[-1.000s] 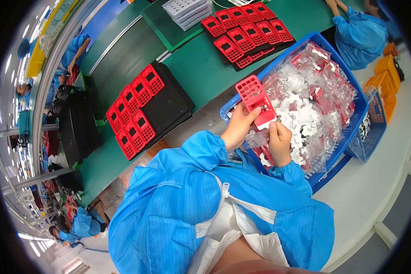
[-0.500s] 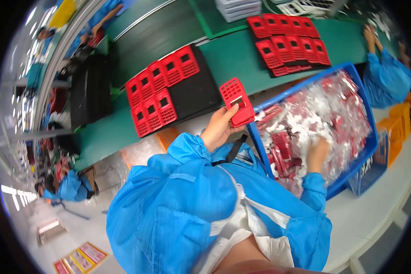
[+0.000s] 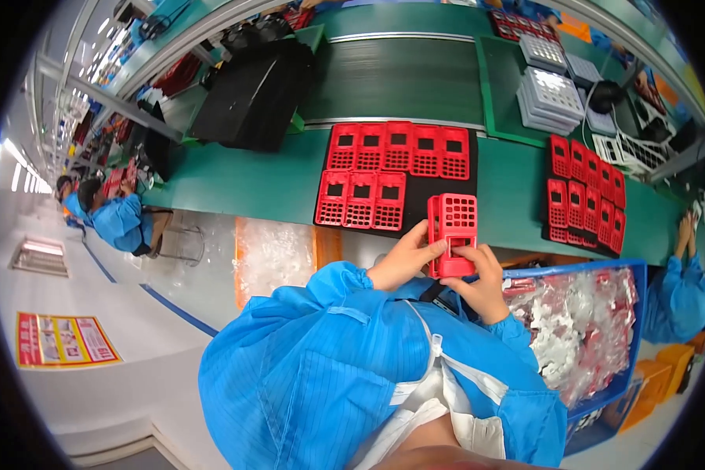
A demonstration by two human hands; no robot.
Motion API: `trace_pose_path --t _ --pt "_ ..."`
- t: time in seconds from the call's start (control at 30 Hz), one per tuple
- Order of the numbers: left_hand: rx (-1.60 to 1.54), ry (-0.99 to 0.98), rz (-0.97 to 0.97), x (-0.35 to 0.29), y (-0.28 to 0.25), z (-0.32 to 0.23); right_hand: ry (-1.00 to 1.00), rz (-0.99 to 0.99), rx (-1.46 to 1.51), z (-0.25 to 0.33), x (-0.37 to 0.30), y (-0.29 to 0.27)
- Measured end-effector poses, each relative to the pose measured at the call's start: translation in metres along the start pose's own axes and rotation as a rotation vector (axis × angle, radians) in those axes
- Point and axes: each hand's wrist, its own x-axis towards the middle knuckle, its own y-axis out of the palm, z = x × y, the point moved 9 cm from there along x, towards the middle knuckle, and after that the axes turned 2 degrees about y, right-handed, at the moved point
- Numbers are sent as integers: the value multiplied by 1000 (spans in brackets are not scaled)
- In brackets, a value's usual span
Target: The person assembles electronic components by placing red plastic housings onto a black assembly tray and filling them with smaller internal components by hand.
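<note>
Between my hands is a red plastic device housing with a grid of key holes and a square window. A second red part edge shows along its left side, so two pieces seem to be held together. My left hand grips the left side near the lower end, thumb on the front. My right hand holds the lower right, its fingers bent at the window; their tips are partly hidden. Just beyond, a black mat on the green bench carries two rows of similar red housings.
At my right stands a blue crate of bagged red and white parts. Another mat of red housings lies to the right, near stacked grey trays. A co-worker's blue sleeve is at far right. An orange box sits under the bench.
My right hand has left the blue crate and come to the red housing in my left hand. A second red part now shows there. The view has turned left.
</note>
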Motion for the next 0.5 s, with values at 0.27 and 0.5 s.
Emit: trace_pose_path --t 0.27,0.5 --pt "243 -126 -106 19 -77 8 367 -108 -129 -31 60 -46" --pt "726 12 -65 33 -67 -22 437 273 -6 -85 100 -6"
